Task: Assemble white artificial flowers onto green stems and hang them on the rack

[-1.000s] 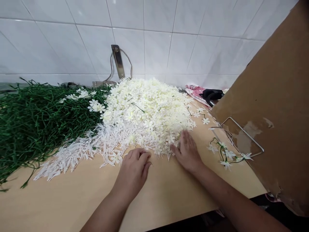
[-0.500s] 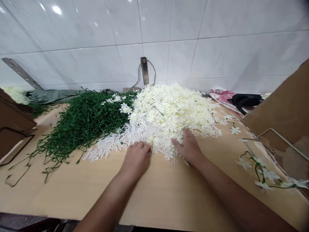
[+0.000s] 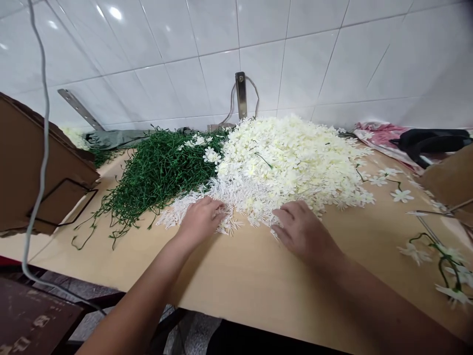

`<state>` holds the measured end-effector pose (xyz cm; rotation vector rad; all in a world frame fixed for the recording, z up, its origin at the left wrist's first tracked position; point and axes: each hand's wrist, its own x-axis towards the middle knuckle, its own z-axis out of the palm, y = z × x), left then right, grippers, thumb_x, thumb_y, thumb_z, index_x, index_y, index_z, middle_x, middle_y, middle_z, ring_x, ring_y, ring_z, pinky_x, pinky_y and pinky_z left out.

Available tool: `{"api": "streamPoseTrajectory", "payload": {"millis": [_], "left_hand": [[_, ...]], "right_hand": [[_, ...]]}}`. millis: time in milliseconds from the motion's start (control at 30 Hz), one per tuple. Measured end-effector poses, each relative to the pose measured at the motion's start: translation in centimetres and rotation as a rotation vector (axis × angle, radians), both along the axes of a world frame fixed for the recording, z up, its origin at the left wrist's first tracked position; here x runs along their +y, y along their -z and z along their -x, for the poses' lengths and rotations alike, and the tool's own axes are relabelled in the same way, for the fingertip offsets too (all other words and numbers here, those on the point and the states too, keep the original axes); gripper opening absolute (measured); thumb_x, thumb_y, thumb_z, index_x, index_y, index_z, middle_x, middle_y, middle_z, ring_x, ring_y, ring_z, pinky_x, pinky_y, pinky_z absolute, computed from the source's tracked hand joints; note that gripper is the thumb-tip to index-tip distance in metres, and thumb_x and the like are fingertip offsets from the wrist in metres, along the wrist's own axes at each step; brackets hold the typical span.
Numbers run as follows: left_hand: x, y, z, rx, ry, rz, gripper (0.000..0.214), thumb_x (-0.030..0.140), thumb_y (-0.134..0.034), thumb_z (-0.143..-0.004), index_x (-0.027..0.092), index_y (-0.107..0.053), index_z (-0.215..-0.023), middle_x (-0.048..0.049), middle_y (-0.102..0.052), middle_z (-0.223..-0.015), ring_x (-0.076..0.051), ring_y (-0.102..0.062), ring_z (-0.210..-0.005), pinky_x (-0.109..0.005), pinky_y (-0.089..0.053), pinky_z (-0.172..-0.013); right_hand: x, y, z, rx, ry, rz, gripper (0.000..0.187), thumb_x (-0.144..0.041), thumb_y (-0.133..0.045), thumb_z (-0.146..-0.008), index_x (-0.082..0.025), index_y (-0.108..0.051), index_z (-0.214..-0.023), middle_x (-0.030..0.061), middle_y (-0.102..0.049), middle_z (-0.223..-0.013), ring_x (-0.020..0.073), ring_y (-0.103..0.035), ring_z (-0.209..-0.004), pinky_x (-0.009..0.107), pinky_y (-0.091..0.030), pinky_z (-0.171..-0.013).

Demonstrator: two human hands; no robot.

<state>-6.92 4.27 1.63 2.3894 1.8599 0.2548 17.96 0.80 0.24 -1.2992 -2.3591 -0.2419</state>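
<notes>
A big heap of cream-white artificial flower heads (image 3: 288, 158) lies on the wooden table (image 3: 240, 281), with a fringe of white plastic stamen pieces (image 3: 207, 202) along its near edge. My left hand (image 3: 199, 219) rests palm down on that fringe, fingers curled into the small white pieces. My right hand (image 3: 303, 229) lies palm down at the heap's near edge, fingers slightly bent and apart, touching the flowers. A pile of green plastic stems (image 3: 158, 172) sits to the left of the flowers.
A brown cardboard box (image 3: 33, 167) with a wire frame stands at the left, another (image 3: 451, 177) at the right. A finished green sprig with white flowers (image 3: 439, 261) lies at the right. Pink cloth and a black object (image 3: 424, 140) sit by the tiled wall.
The view has swung left and the left box has come into sight. Both hands stay at the heap's near edge; my left hand has slid onto the white stamen pieces.
</notes>
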Motion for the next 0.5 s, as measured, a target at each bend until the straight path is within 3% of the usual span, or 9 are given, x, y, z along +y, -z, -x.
{"api": "streamPoseTrajectory", "payload": {"millis": [100, 200, 333, 500], "left_hand": [[0.0, 0.5, -0.6, 0.010, 0.022, 0.011, 0.021, 0.030, -0.045, -0.081, 0.022, -0.062, -0.091, -0.0045, -0.060, -0.089, -0.020, -0.054, -0.086, -0.031, -0.037, -0.074], [0.3, 0.6, -0.5, -0.020, 0.016, 0.006, 0.018, 0.025, -0.044, -0.080, 0.020, -0.061, -0.079, -0.0028, -0.061, -0.082, -0.018, -0.054, -0.077, -0.029, -0.036, -0.069], [1.1, 0.4, 0.3, -0.124, -0.035, -0.007, 0.015, 0.026, -0.044, -0.079, 0.020, -0.058, -0.077, -0.0014, -0.061, -0.079, -0.015, -0.053, -0.069, -0.026, -0.035, -0.061], [0.5, -0.5, 1.0, -0.222, -0.126, -0.079, 0.018, 0.027, -0.043, -0.080, 0.021, -0.056, -0.091, -0.0025, -0.060, -0.085, -0.015, -0.053, -0.070, -0.026, -0.037, -0.062]], "right_hand": [[0.6, 0.4, 2.3, -0.180, 0.018, 0.134, 0.013, -0.020, -0.050, -0.081, -0.013, -0.061, -0.079, 0.0117, -0.057, -0.081, 0.0234, -0.046, -0.080, 0.034, -0.038, -0.070], [1.4, 0.6, 2.7, -0.235, 0.050, 0.192, 0.014, -0.014, -0.047, -0.081, -0.013, -0.060, -0.077, 0.0118, -0.059, -0.080, 0.0234, -0.049, -0.080, 0.033, -0.036, -0.069], [1.8, 0.0, 1.7, -0.059, 0.060, 0.278, 0.019, -0.015, -0.044, -0.083, -0.015, -0.059, -0.072, 0.0086, -0.061, -0.076, 0.0196, -0.052, -0.075, 0.029, -0.036, -0.067], [1.5, -0.5, 0.7, 0.238, 0.178, 0.298, 0.015, -0.020, -0.044, -0.081, -0.017, -0.059, -0.077, 0.0032, -0.060, -0.066, 0.0159, -0.052, -0.060, 0.026, -0.036, -0.056]]}}
